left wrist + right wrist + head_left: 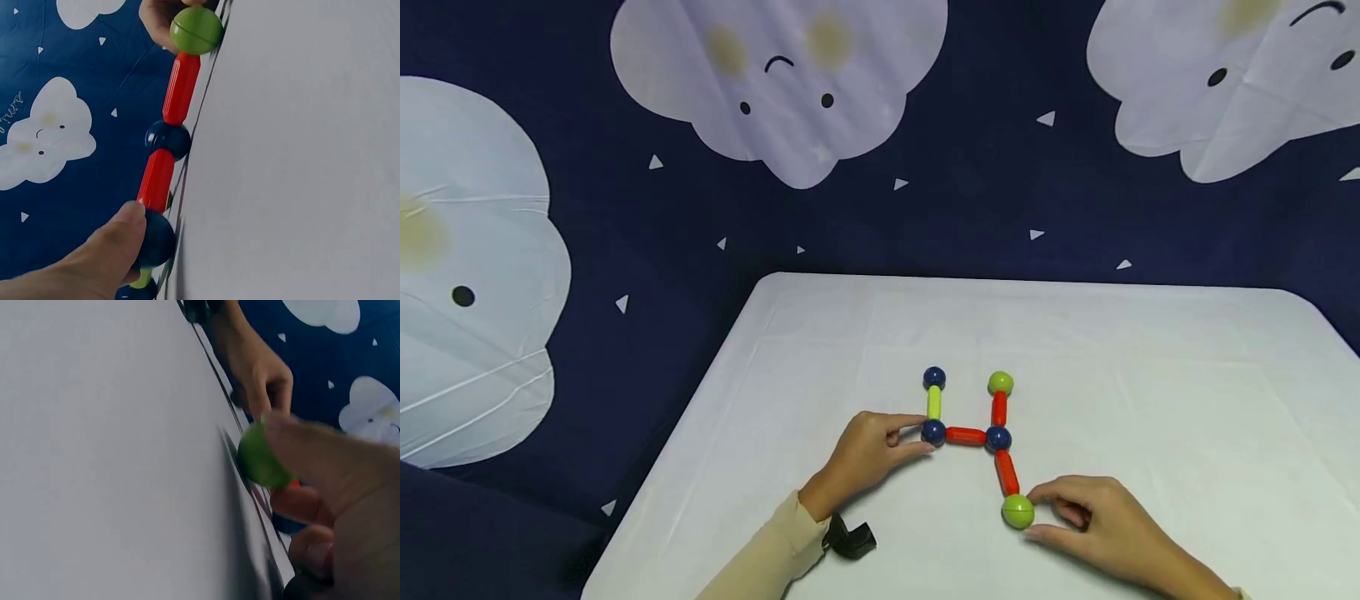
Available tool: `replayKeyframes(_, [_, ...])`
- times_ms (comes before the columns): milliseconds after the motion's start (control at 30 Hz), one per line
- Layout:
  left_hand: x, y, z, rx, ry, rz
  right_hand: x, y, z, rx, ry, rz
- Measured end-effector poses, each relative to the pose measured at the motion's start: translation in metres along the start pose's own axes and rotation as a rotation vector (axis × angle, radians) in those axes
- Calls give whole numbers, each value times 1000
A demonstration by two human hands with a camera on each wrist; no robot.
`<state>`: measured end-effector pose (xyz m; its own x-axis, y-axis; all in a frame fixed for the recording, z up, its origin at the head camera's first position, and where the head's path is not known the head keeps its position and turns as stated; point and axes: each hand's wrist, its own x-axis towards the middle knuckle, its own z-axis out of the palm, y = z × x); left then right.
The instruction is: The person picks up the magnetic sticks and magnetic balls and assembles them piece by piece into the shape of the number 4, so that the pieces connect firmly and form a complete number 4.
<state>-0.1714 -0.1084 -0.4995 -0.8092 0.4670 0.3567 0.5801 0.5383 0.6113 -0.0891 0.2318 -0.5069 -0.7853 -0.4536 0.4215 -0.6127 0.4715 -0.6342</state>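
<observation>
A joined figure of balls and rods lies on the white table. My left hand (868, 458) pinches the blue ball (933, 432) at its left corner between thumb and finger. From that ball a yellow-green rod (934, 402) runs up to another blue ball (935, 377), and a red rod (966, 437) runs right to a middle blue ball (998, 438). A second red rod (999, 409) leads up to a green ball (1001, 382). The third red rod (1007, 473) slants down to the near green ball (1018, 511), held between my right hand's (1097, 525) thumb and finger.
The white table (1150, 375) spreads out around the figure, with its far edge against a dark blue cloth (850, 225) printed with clouds. A black strap piece (852, 540) sits at the left wrist, by the beige sleeve (775, 546).
</observation>
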Motion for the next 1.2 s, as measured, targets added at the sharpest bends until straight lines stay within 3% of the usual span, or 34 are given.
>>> replayKeyframes(133, [-1, -1, 1, -41, 9, -15, 6, -4, 9, -34, -2, -17])
replayKeyframes(400, [-1, 0, 1, -63, 16, -25, 14, -12, 14, -82, -4, 25])
replayKeyframes(600, [0, 0, 4, -70, 15, -29, 11, -10, 11, -43, -21, 59])
replayKeyframes(700, [1, 0, 5, -67, 19, -24, 14, -6, 8, -12, 24, 86])
replayKeyframes(900, [4, -2, 1, -50, 20, -31, 45, 11, 0, -80, 154, 277])
replayKeyframes(1033, [4, -3, 4, -66, 11, -50, 66, 23, -2, -95, 121, 380])
replayKeyframes(1200, [4, -1, 7, -76, -6, -60, 74, 25, 4, -111, 60, 382])
